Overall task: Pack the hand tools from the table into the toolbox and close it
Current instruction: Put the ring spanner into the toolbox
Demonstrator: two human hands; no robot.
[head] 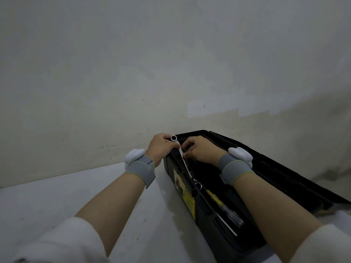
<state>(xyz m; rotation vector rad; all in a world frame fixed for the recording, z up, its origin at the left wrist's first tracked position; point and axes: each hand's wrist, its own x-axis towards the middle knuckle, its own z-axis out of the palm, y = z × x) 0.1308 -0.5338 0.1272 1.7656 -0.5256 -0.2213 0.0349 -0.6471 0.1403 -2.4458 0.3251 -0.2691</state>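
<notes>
The black toolbox [191, 204] stands open on the white table [57, 190], its lid [284, 168] laid back to the right. The left hand [161, 147] is closed around the ring end of a combination wrench [173, 138] at the box's far rim. The right hand [201, 150] pinches the wrench shank just beside it. A yellow-handled screwdriver [224, 207] lies inside the box.
</notes>
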